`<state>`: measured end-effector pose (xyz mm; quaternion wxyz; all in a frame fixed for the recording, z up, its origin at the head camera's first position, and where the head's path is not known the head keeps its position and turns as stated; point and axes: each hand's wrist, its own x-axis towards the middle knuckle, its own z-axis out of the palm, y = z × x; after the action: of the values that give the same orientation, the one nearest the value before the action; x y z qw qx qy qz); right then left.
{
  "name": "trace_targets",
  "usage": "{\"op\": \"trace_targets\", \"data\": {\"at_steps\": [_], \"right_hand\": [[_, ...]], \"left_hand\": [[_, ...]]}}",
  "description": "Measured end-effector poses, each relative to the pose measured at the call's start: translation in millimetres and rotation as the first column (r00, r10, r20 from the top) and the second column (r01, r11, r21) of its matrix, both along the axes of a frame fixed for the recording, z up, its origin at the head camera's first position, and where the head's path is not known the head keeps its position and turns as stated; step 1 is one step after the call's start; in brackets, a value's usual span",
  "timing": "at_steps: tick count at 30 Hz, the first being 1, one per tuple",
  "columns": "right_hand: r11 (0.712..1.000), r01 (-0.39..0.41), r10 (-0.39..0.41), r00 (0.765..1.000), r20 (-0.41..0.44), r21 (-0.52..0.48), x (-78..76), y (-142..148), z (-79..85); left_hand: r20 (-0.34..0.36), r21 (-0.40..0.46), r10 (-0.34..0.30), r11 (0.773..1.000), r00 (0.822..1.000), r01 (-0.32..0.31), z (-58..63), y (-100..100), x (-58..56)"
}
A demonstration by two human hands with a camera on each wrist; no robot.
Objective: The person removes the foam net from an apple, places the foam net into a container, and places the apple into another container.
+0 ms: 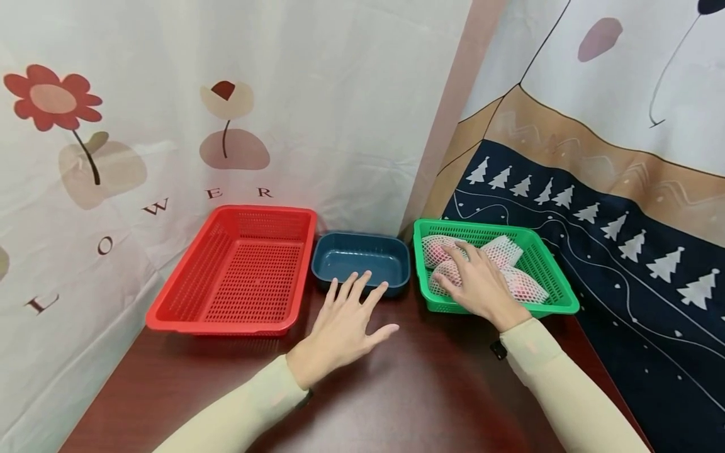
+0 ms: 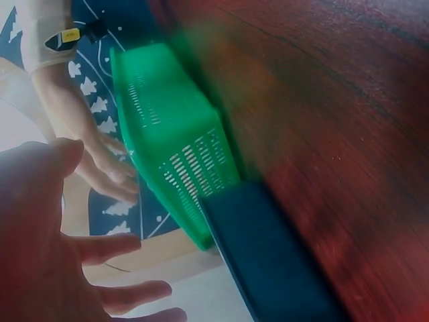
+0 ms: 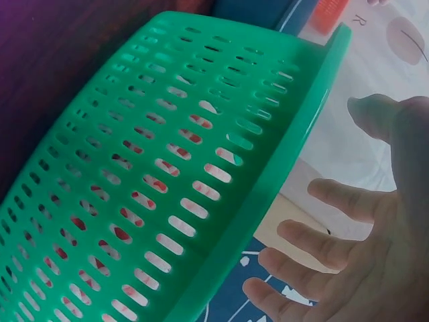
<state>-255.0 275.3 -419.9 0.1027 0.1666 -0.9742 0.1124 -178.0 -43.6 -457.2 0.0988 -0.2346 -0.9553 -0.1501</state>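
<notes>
My right hand (image 1: 478, 280) hovers over the green basket (image 1: 552, 283), fingers spread above several red-and-white items in white foam netting (image 1: 523, 284). In the right wrist view the fingers (image 3: 315, 251) are apart from the basket's rim, and the wrapped items show only through the slots. My left hand (image 1: 345, 327), fingers splayed and holding nothing, is in front of the dark blue dish (image 1: 362, 251). The dish's inside looks bare. From the left wrist view, the left hand (image 2: 87, 255) is above the level of the dish (image 2: 268, 255).
A red slotted basket (image 1: 249, 277) stands left of the dish, with nothing in it. All three containers are in a row at the back of the dark wooden table (image 1: 408, 390). Printed cloth (image 1: 340, 113) hangs directly behind them.
</notes>
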Motion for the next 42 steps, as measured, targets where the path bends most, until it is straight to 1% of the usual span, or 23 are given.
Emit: {"op": "trace_targets", "data": {"at_steps": [6, 10, 19, 27, 34, 42], "right_hand": [[1.0, -0.002, 0.001, 1.0, 0.016, 0.012, -5.5, 0, 4.9], [1.0, 0.013, -0.014, 0.999, 0.04, 0.026, -9.0, 0, 6.8], [0.998, 0.029, -0.033, 0.996, 0.081, 0.055, -16.2, 0, 10.8], [0.997, 0.026, -0.034, 0.994, 0.104, 0.075, -24.8, -1, 19.5], [0.994, 0.014, -0.03, 0.988, 0.149, 0.109, -32.1, -2, 28.4], [0.997, 0.01, -0.025, 0.979, 0.203, 0.076, -40.5, 1, 36.0]], "left_hand": [[0.035, 0.01, -0.008, 1.0, 0.999, 0.008, -1.6, 7, -4.3], [0.058, 0.024, -0.016, 1.0, 0.998, 0.015, 0.0, 12, -6.5], [0.046, 0.041, -0.028, 0.999, 0.999, 0.026, 0.5, 22, -11.9], [0.064, 0.045, -0.037, 0.998, 0.997, 0.034, 1.5, 31, -17.8], [0.08, 0.038, -0.042, 0.999, 0.996, 0.039, 1.7, 39, -22.1], [0.097, 0.022, -0.039, 0.999, 0.994, 0.037, 2.1, 49, -27.4]]}}
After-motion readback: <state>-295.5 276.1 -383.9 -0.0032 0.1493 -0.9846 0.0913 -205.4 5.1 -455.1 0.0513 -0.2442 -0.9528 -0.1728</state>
